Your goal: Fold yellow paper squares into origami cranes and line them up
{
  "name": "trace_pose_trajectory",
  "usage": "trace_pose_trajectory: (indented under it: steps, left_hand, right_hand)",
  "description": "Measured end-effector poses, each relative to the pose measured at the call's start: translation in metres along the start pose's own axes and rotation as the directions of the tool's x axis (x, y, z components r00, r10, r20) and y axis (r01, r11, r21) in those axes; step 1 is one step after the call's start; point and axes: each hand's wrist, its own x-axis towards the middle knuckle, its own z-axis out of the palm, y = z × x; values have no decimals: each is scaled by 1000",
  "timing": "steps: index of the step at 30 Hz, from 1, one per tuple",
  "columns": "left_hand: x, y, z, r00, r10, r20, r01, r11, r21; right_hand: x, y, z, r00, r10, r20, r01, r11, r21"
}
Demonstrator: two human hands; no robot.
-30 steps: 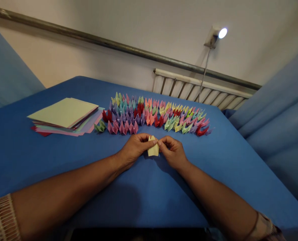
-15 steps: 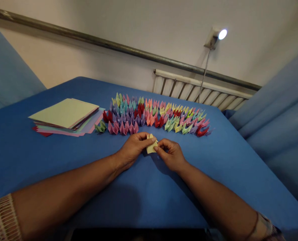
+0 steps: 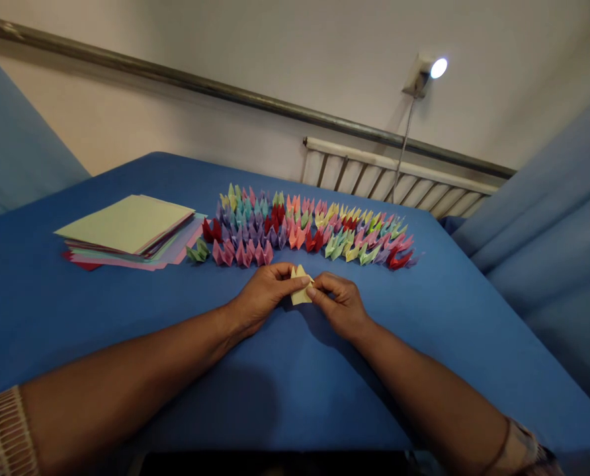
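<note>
Left hand [image 3: 265, 294] and right hand [image 3: 342, 305] together pinch small pale-yellow folded paper piece [image 3: 300, 291] over blue cloth table [image 3: 285, 390], steadying a crease; behind it rows of multicoloured folded paper pieces [image 3: 307, 228], far-left of them stack of coloured paper sheets [image 3: 129, 228]

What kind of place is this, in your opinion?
Probably an indoor room used for paper craft: a blue-covered table, a wall radiator, a stack of coloured sheets and rows of folded figures. The left hand and right hand pinch a yellow folded piece.
</note>
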Motion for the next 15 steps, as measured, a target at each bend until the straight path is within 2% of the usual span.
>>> trace_pose_trajectory:
  steps: [3,9,15]
  left_hand:
    - [0,2,1,1000,1,-1,-1,1000,-7]
    - [2,1,-1,998,38,-43,-38,999,0]
    - [3,-1,-2,998,38,-49,-37,999,22]
  right_hand:
    - [-1,-2,0,1000,-1,-20,0,1000,-21]
    - [-4,1,5,993,116,-4,-116,992,44]
    - [-2,1,3,998,59,6,-59,998,5]
